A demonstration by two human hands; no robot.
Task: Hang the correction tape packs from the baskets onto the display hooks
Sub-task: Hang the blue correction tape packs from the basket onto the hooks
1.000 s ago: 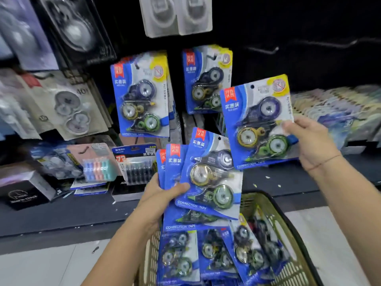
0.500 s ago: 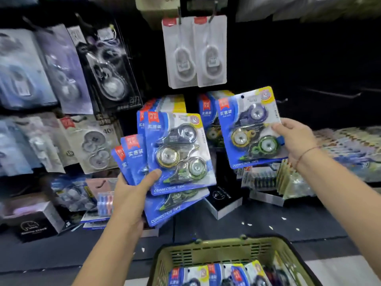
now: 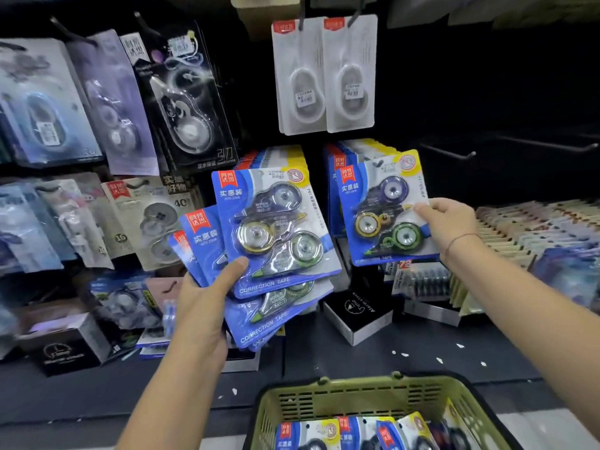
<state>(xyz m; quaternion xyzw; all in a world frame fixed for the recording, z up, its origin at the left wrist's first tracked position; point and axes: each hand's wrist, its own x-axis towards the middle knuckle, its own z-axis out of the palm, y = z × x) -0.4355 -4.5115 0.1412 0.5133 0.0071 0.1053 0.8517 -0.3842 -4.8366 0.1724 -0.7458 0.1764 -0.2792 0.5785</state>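
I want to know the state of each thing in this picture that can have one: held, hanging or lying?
left hand: grips the stack of packs
stack of packs: held, fanned, not hung
right hand: pinches the single pack's right edge
single pack: held upright, not clearly on a hook
hung blue packs: hanging in two rows
white packs: hanging on hooks
basket: holds more packs

Upper centre, we see two white blister cards (image 3: 324, 76) side by side; to their left, a black-backed card (image 3: 185, 102) holding a clear dispenser. Below, we note a black box (image 3: 357, 311) (set askew, white print) on the dark shelf (image 3: 422, 339), near scattered white scraps (image 3: 440, 360).
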